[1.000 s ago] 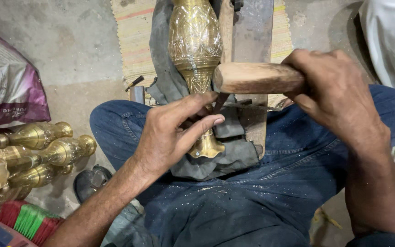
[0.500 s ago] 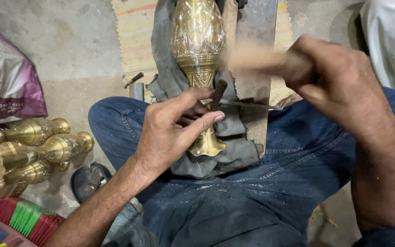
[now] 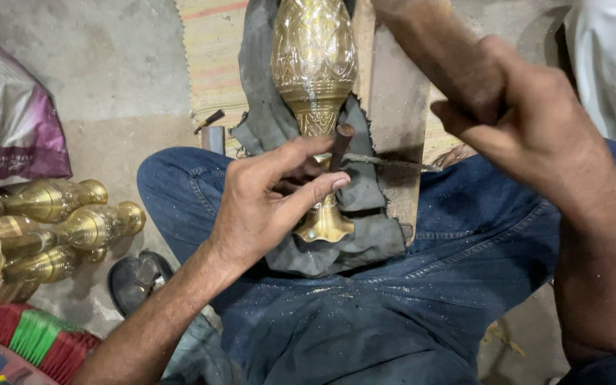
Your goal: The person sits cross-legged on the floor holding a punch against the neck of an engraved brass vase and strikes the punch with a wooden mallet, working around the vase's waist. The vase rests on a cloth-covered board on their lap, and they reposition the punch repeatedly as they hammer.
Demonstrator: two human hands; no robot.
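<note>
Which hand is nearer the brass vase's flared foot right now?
Left. The left hand lies over the brass vase stem, just above the foot; the right hand is raised well off to the right.

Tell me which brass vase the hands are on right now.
The engraved brass vase on the grey cloth over the lap: the left hand sets a punch at its neck. The other brass vases lie untouched on the floor at left.

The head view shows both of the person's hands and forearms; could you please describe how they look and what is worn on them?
Both are bare: the left hand and right hand wear no gloves, rings or watch that I can see, and the forearms show no sleeves. Dark hair covers both forearms. The fingernails are short. Below them, the legs are in blue jeans speckled with fine pale dust.
</note>
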